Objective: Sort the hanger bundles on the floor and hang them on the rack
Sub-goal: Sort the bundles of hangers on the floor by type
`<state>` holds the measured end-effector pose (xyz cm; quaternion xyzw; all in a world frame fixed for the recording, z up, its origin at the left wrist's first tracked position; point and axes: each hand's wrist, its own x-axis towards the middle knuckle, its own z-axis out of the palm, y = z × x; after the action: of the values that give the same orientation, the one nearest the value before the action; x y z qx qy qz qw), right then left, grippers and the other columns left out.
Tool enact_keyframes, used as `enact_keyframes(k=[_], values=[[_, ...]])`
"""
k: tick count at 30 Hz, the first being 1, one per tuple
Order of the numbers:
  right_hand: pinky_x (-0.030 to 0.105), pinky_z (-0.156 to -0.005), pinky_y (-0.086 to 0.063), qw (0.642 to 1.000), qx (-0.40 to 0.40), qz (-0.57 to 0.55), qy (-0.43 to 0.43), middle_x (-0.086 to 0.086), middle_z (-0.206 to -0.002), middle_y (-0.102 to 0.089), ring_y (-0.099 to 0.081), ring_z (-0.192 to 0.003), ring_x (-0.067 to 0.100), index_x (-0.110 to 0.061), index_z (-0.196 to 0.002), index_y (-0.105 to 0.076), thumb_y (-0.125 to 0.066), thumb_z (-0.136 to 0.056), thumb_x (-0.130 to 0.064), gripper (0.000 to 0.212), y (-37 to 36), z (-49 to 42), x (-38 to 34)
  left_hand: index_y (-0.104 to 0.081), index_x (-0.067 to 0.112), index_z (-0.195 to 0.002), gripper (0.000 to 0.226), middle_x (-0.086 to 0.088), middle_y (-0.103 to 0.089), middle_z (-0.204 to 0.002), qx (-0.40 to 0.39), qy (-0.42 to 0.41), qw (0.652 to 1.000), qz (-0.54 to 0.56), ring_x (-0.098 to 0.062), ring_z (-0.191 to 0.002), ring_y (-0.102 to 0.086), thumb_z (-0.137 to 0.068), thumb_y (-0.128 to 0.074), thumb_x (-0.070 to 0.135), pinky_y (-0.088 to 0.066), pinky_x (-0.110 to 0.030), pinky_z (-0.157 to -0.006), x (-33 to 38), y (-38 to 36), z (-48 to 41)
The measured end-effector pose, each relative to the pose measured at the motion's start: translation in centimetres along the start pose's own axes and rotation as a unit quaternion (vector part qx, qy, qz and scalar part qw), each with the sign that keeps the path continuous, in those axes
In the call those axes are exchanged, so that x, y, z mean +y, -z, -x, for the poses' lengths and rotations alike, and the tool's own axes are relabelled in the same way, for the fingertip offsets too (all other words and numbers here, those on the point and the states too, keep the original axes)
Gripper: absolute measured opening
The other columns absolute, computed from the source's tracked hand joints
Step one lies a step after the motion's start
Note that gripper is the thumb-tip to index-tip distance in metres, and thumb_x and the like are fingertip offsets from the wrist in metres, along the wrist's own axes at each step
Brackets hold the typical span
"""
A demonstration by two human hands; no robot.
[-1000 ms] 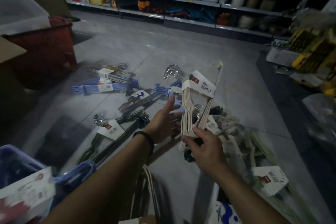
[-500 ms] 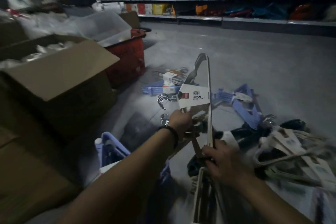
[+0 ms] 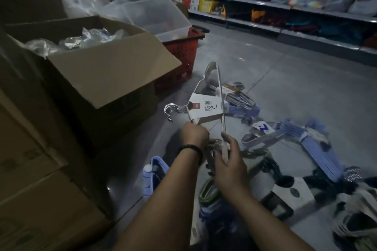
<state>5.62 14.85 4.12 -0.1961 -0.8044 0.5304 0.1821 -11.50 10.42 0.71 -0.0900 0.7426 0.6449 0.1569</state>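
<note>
White hanger bundle (image 3: 221, 96) — label "防滑" (image 3: 207, 106) — gripped by left hand (image 3: 194, 134), right hand (image 3: 229, 161).

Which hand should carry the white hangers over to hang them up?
Probably the left hand. It sits right beside the metal hooks of the white hanger bundle, so it can steer them onto a rack. The right hand only pinches the bottom bar.
</note>
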Motion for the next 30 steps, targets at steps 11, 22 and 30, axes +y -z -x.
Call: enact_keyframes(k=[11,22,30], values=[[0.042,-0.075,-0.062,0.911,-0.110,-0.240,-0.316,0.022,-0.100,-0.077,-0.074,-0.087,0.033,-0.004,-0.109,-0.074,-0.052,-0.099,0.008,0.027,-8.2,-5.3,2.1,-0.057,0.003,-0.123,0.028,-0.016,-0.072,-0.089,-0.003,0.018,0.969,0.245,-0.023,-0.053,-0.067,-0.098,-0.070,0.007,-0.060,-0.038,-0.054,1.1,5.1,0.2],[0.028,-0.053,-0.052,0.926,-0.077,-0.084,-0.361,0.011,-0.083,-0.064,-0.062,-0.071,0.027,-0.010,-0.105,-0.065,-0.054,-0.105,-0.022,0.016,-2.5,-6.3,4.8,-0.064,0.026,-0.132,0.041,-0.016,-0.074,-0.116,0.109,-0.154,0.975,-0.115,-0.034,-0.108,-0.070,-0.098,-0.059,0.003,-0.049,-0.029,-0.080,-5.1,0.7,1.7],[0.038,-0.063,-0.057,0.958,-0.057,-0.050,-0.276,0.010,-0.094,-0.061,-0.064,-0.072,0.025,-0.016,-0.101,-0.060,-0.052,-0.108,-0.028,0.016,-1.4,-10.9,2.5,-0.063,0.036,-0.127,0.044,-0.009,-0.075,-0.104,0.089,-0.192,0.947,-0.241,-0.033,-0.096,-0.073,-0.099,-0.046,0.008,-0.061,-0.041,-0.081,-7.3,-0.2,1.6]])
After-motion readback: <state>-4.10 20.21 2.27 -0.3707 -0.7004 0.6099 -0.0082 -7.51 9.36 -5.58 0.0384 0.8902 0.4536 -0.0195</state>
